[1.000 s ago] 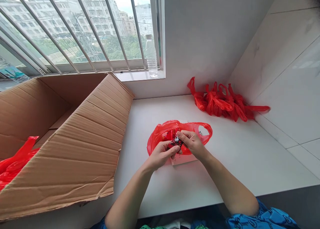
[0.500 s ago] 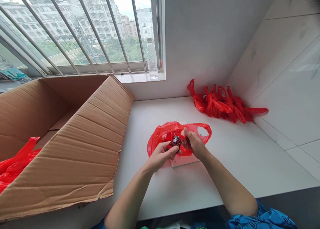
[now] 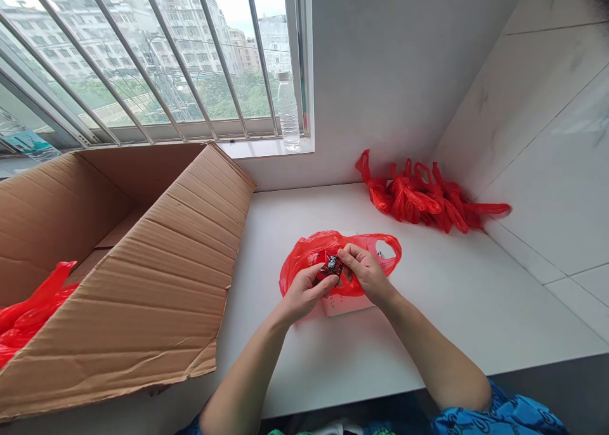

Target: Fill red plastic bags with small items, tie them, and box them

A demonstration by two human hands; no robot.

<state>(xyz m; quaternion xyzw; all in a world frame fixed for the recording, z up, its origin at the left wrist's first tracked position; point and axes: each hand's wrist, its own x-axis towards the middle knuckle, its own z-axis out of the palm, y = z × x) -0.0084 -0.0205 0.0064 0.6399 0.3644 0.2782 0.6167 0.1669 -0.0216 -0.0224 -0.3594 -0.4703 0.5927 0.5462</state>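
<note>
**Head camera: both hands pinching a small packet over a red bag at mid-table**

Far left: an open cardboard box (image 3: 157,283) lies on its side, with its flap reaching toward the table centre. Crumpled red plastic (image 3: 28,314) is visible inside it at the picture's left edge. Behind it is a barred window, with a clear water bottle (image 3: 288,115) standing upright on the sill at the right end.

Centre: the left hand (image 3: 304,292) and right hand (image 3: 364,273) meet above the white table (image 3: 451,333). The fingers of each are closed in a pinch on opposite ends of a small dark packet (image 3: 332,267) with red and white markings. The packet is held just above a red plastic bag (image 3: 304,257), which lies loosely open on the table with one handle loop spread to the right. A white flat item (image 3: 342,305) shows partly from under the bag, below the hands; what it is cannot be determined.

Right: a pile of red bags (image 3: 423,197) lies in the far corner against the tiled wall (image 3: 547,137), well apart from the hands. A blue patterned sleeve (image 3: 499,416) shows at the bottom right edge.
</note>
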